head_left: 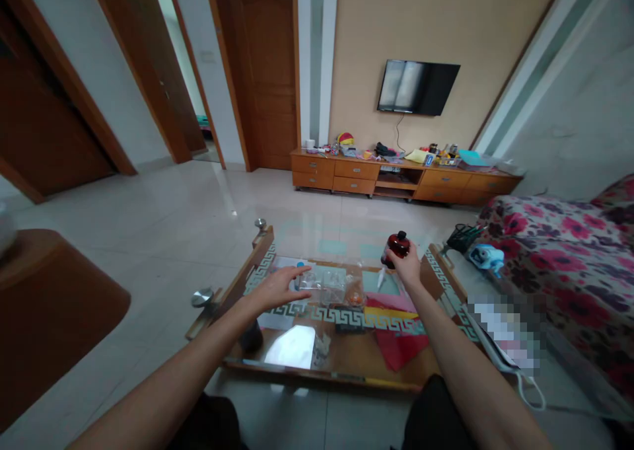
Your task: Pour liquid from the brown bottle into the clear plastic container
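Left hand [278, 287] splayed by clear box [334, 283]; right hand [409, 265] grips rounded, perhaps glass bottle [397, 245].

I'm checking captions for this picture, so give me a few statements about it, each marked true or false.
1. The right hand holds a bottle. True.
2. The bottle has no cap on it. False: a black cap is on it.
3. The left hand is open. True.
4. The TV hangs on the wall above the cabinet. True.
5. The cabinet has no drawers. False: its front has several drawers.
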`<state>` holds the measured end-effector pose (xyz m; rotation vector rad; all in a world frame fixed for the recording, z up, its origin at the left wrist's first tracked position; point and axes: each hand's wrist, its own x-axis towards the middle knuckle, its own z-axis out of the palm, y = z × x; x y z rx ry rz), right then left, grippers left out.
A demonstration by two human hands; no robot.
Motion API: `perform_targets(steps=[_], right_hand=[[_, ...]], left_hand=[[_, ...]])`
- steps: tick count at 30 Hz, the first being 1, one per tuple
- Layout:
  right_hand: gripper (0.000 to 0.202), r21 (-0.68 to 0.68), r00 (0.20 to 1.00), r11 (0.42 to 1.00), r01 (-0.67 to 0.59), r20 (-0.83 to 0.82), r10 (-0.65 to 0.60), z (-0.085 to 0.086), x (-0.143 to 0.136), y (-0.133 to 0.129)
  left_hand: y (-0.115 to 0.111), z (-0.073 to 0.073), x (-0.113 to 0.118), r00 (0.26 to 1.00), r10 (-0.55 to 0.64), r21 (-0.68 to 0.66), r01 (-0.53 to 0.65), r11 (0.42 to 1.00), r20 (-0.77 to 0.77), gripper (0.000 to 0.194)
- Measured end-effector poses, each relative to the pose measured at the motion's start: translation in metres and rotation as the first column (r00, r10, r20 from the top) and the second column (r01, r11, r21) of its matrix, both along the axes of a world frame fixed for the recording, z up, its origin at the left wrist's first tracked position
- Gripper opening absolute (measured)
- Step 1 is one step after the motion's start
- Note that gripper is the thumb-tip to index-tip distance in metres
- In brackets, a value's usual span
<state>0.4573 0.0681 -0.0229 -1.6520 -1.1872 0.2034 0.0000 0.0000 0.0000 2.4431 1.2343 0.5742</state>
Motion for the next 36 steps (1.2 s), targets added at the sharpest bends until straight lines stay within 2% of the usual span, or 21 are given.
perform_targets(steps=[7, 12, 16, 20, 25, 32, 36], right_hand=[[0.079, -0.011, 0.995, 0.996, 0.089, 0.042, -0.089, 0.011, 0.000, -0.008], [0.083, 0.116, 0.994, 0.990, 0.081, 0.060, -0.088, 0.035, 0.005, -0.018], [0.082, 0.175, 0.996, 0.985, 0.012, 0.081, -0.027, 0.057, -0.006, -0.033], [0.079, 0.163, 0.989, 0.977, -0.135, 0.080, 0.123, 0.079, -0.037, -0.056], [0.075, 0.145, 0.926, 0.923, -0.356, 0.189, 0.327, 0.098, -0.088, -0.087], [0.075, 0.069, 0.785, 0.793, -0.605, 0.216, 0.581, 0.110, -0.156, -0.125], [0.079, 0.030, 0.721, 0.738, -0.674, 0.244, 0.648, 0.108, -0.184, -0.144]], left_hand=[[-0.003, 0.005, -0.001, 0.999, -0.002, 0.005, 0.002, 1.000, -0.033, 0.082], [-0.002, 0.009, -0.002, 0.996, -0.006, 0.055, 0.011, 0.998, -0.089, 0.110], [-0.002, 0.021, -0.001, 0.996, 0.080, 0.123, -0.076, 0.989, -0.027, 0.100], [-0.009, 0.045, -0.002, 0.990, 0.123, 0.179, -0.133, 0.975, 0.068, 0.093], [-0.031, 0.070, 0.006, 0.984, 0.081, 0.283, -0.125, 0.951, 0.159, 0.088], [-0.063, 0.077, 0.035, 0.984, 0.005, 0.251, -0.050, 0.967, 0.179, 0.099], [-0.074, 0.075, 0.048, 0.980, 0.056, 0.195, -0.094, 0.976, 0.191, 0.101]])
